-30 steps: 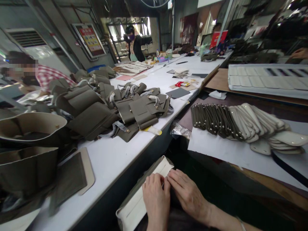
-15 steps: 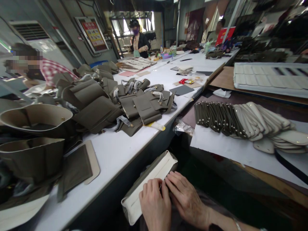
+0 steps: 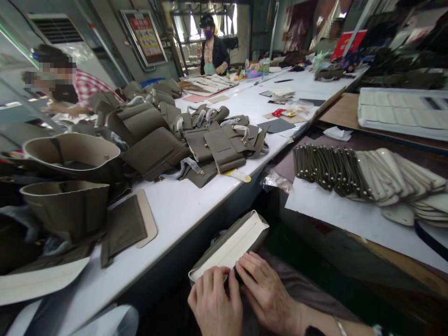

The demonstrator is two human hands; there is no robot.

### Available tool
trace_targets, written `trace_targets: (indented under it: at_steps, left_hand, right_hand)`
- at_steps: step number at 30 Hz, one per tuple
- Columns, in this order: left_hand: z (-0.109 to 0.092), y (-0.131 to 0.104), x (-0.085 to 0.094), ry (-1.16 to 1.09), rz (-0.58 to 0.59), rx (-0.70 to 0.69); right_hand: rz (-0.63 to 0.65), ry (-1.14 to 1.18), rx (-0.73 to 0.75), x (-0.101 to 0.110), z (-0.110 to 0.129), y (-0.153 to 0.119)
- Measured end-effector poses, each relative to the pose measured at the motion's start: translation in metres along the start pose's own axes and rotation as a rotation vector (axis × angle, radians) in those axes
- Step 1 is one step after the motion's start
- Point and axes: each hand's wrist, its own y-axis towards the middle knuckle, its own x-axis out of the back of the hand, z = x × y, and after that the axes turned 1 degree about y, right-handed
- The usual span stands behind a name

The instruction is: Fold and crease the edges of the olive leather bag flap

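Below the counter's [image 3: 182,210] near edge, the left hand [image 3: 214,305] lies fingers-down on the near end of a cream-lined olive leather panel [image 3: 233,242]. The right hand [image 3: 265,293] presses fingertips on it just beside, neither hand closed around it.
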Motion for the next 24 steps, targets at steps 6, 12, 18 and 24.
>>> trace_targets:
  at_steps: [6, 12, 18, 24]
  left_hand:
    - [0.018, -0.015, -0.003, 0.052, -0.163, -0.007]
    - [0.035, -0.029, -0.007, 0.098, -0.296, 0.055]
    - [0.045, -0.046, -0.016, -0.334, -0.235, 0.296]
    - [0.049, -0.084, -0.053, -0.878, -0.250, 0.825]
  right_hand:
    - [0.039, 0.015, 0.048, -0.006, 0.015, 0.003]
    - [0.068, 0.031, 0.101, -0.014, 0.029, 0.005]
    - [0.104, 0.007, 0.114, -0.017, 0.036, 0.009]
    - [0.023, -0.075, 0.156, -0.018, 0.036, 0.014]
